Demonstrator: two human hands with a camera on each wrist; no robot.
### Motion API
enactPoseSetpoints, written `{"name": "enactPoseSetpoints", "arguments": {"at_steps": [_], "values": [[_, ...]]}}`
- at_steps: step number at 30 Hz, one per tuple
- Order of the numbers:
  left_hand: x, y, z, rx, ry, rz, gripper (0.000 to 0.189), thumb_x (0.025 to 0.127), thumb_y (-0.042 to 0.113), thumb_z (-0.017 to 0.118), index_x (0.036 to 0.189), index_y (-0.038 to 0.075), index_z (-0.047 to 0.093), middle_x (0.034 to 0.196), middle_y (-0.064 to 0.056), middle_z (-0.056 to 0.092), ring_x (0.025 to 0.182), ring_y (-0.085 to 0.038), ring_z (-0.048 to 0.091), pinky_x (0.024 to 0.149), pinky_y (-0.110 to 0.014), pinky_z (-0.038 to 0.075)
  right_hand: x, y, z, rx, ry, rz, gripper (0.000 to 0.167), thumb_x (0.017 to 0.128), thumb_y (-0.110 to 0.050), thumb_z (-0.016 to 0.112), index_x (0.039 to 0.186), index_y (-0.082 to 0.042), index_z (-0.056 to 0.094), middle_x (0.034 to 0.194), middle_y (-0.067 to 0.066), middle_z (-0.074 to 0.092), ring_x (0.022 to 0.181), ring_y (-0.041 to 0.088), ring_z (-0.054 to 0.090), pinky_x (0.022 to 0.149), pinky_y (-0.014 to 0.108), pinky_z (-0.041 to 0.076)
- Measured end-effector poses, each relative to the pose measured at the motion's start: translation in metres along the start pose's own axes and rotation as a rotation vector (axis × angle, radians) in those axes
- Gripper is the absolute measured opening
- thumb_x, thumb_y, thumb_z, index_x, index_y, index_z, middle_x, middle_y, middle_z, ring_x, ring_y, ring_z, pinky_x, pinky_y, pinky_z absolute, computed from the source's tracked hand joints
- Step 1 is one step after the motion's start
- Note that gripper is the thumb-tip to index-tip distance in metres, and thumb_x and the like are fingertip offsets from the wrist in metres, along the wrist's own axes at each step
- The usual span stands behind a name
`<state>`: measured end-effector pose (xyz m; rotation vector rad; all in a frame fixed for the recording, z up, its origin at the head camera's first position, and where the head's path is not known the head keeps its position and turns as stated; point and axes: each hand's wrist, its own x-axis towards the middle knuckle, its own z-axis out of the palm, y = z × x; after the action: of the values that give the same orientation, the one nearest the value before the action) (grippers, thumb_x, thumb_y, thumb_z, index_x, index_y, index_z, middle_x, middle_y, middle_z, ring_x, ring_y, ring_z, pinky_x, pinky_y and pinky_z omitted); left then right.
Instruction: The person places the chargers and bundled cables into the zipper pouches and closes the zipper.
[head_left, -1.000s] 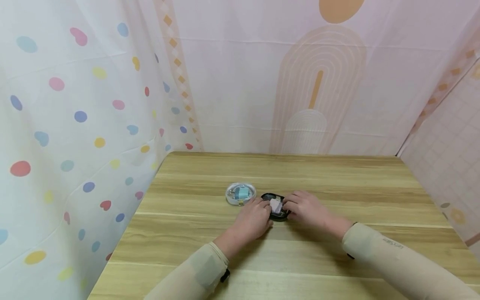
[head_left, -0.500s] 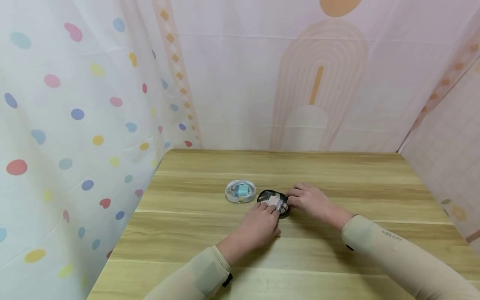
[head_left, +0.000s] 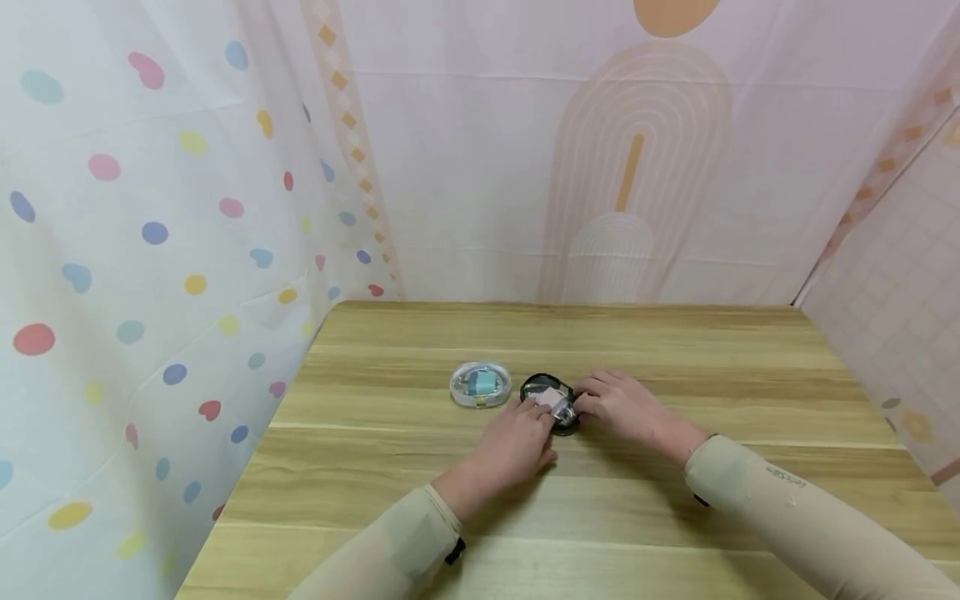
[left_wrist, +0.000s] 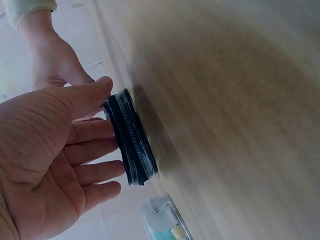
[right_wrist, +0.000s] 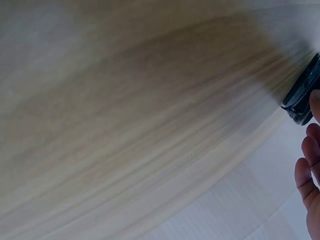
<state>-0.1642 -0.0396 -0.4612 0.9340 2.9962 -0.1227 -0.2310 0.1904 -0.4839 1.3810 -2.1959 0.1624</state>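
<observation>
A small black zip case (head_left: 529, 384) with a clear top lies on the table in the head view. A pale pink charger block (head_left: 551, 397) shows inside it. My left hand (head_left: 513, 446) rests its fingers on the front of the case top, its thumb apart from the case. My right hand (head_left: 618, 408) pinches the right edge of the case with bent fingertips. In the left wrist view, zipper teeth run along the side of the black case (left_wrist: 131, 135). The right wrist view shows my right thumb (right_wrist: 315, 106) against the case.
A clear oval case (head_left: 459, 393) with a light blue charger block (head_left: 487, 382) and a coiled cable stands just left of the black case. The wooden table (head_left: 675, 342) ends at curtains (head_left: 472, 183) behind and to the left.
The black case has turned a little on the table. My left fingers have shifted from its left side onto its front, while my right hand stays at its right edge.
</observation>
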Motion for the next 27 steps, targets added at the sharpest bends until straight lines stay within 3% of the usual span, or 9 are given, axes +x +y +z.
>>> {"name": "enactPoseSetpoints", "arguments": {"at_steps": [7, 15, 20, 24, 27], "values": [[0.011, -0.008, 0.000, -0.063, -0.016, -0.003, 0.062, 0.098, 0.047, 0.075, 0.143, 0.006, 0.064, 0.149, -0.013, 0.067, 0.148, -0.032, 0.056, 0.128, -0.047, 0.042, 0.001, -0.002, -0.001, 0.015, -0.045, 0.056, 0.021, 0.078, -0.016, 0.094, 0.094, -0.014, 0.081, 0.107, 0.006, 0.079, 0.099, 0.022, 0.073, 0.089, 0.041, 0.064], [0.019, -0.017, 0.001, -0.036, 0.025, 0.056, 0.062, 0.101, 0.044, 0.073, 0.152, 0.013, 0.059, 0.146, -0.008, 0.068, 0.141, -0.028, 0.061, 0.127, -0.045, 0.043, 0.003, -0.004, 0.000, 0.009, -0.058, 0.097, 0.019, 0.079, -0.014, 0.094, 0.093, -0.014, 0.081, 0.107, 0.005, 0.079, 0.098, 0.022, 0.073, 0.087, 0.042, 0.064], [0.021, -0.021, 0.002, -0.010, 0.027, 0.086, 0.060, 0.100, 0.044, 0.074, 0.151, 0.014, 0.061, 0.146, -0.006, 0.067, 0.140, -0.025, 0.061, 0.127, -0.043, 0.042, 0.002, -0.003, 0.000, 0.039, -0.019, 0.120, 0.023, 0.079, -0.010, 0.093, 0.098, -0.010, 0.079, 0.105, 0.006, 0.078, 0.097, 0.024, 0.074, 0.087, 0.041, 0.064], [0.022, -0.023, 0.002, 0.000, 0.023, 0.095, 0.061, 0.100, 0.045, 0.074, 0.151, 0.015, 0.061, 0.148, -0.005, 0.067, 0.140, -0.026, 0.061, 0.126, -0.043, 0.044, -0.002, 0.002, -0.004, 0.117, -0.025, 0.249, 0.027, 0.082, -0.006, 0.089, 0.106, -0.006, 0.077, 0.106, 0.008, 0.079, 0.096, 0.026, 0.076, 0.084, 0.042, 0.065], [0.022, -0.024, 0.001, 0.008, 0.012, 0.086, 0.061, 0.099, 0.046, 0.075, 0.151, 0.017, 0.061, 0.150, -0.005, 0.066, 0.142, -0.026, 0.060, 0.125, -0.042, 0.045, -0.004, 0.007, -0.008, 0.229, -0.115, 0.425, 0.024, 0.090, -0.008, 0.084, 0.111, -0.003, 0.076, 0.108, 0.012, 0.080, 0.094, 0.028, 0.078, 0.082, 0.043, 0.066]]}}
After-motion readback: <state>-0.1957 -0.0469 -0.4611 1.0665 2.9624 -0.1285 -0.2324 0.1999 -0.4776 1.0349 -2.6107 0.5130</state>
